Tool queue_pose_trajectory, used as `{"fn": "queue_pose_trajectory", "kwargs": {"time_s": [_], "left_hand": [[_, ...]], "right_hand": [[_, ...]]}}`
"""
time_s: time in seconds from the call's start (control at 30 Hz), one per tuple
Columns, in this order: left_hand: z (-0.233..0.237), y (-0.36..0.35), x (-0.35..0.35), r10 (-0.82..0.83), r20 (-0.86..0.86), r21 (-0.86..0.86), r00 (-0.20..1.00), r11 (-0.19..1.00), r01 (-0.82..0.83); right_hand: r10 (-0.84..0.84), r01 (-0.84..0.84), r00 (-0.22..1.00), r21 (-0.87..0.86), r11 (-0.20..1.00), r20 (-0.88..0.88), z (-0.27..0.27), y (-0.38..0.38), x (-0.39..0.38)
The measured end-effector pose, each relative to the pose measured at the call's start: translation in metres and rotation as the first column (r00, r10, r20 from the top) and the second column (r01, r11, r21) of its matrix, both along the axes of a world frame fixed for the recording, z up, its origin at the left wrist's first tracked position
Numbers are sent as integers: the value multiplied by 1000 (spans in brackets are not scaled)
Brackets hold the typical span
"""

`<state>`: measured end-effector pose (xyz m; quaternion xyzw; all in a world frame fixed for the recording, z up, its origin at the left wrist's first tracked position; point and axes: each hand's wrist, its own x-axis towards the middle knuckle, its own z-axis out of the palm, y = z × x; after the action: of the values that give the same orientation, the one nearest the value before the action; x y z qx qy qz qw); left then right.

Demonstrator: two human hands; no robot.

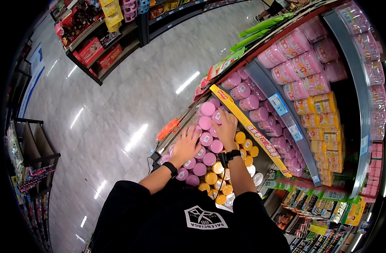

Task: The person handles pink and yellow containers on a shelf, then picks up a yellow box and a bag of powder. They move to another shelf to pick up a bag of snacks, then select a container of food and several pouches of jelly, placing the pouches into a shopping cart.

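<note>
Many pink-lidded jars stand packed together on the low shelf in front of me. My left hand lies over the lids on the left side, its fingers apart. Farther right, my right hand reaches across the far pink lids with fingers stretched out, close to a yellow printed shelf strip. I see neither hand wrapped round a jar, though the fingers cover parts of several lids. Nearer my body are yellow-lidded jars and a few silver-topped cans.
Upper shelves at right hold larger pink canisters and yellow packs behind grey price rails. An orange object hangs at the shelf's left end. Grey tiled floor runs left toward a display rack.
</note>
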<state>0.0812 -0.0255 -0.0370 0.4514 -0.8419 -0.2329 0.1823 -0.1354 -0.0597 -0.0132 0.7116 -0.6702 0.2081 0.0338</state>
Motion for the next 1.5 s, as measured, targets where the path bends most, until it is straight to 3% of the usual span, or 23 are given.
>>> {"fn": "queue_pose_trajectory", "kwargs": {"time_s": [0.13,0.53,0.6,0.8,0.93,1.0,1.1,1.13,1.27,1.43,1.5], "left_hand": [[0,-1,-1,-2,-12,-5,1000,1000,2],[0,-1,0,-14,-2,0,1000,1000,14],[-1,-1,-1,-19,-5,-3,1000,1000,19],[3,0,0,-23,17,-20,1000,1000,23],[2,1,0,-24,-3,-39,1000,999,23],[5,2,0,-23,11,-46,1000,999,23],[2,4,-2,-20,-1,-61,1000,998,20],[1,4,-3,-32,10,-62,999,998,32],[-5,6,-3,-59,-8,-93,998,994,58],[-10,7,-2,-106,-40,-85,994,991,103],[-15,2,4,-84,-252,-29,964,996,79]], "right_hand": [[-4,4,1000,-24,1000,-4,-8,2,0],[-110,121,990,133,984,-92,-15,6,3],[-175,203,975,237,950,-134,-22,6,4],[-220,243,968,244,939,-120,-38,24,5],[-217,207,976,263,942,8,-26,58,5],[-270,237,963,413,879,23,-15,80,8],[-264,193,955,393,899,136,-15,123,14],[-323,229,936,455,860,138,-13,138,19],[-368,286,923,436,853,115,-13,193,24],[-572,489,803,366,792,167,-16,251,35],[-643,561,744,354,749,182,-17,273,47]]}}
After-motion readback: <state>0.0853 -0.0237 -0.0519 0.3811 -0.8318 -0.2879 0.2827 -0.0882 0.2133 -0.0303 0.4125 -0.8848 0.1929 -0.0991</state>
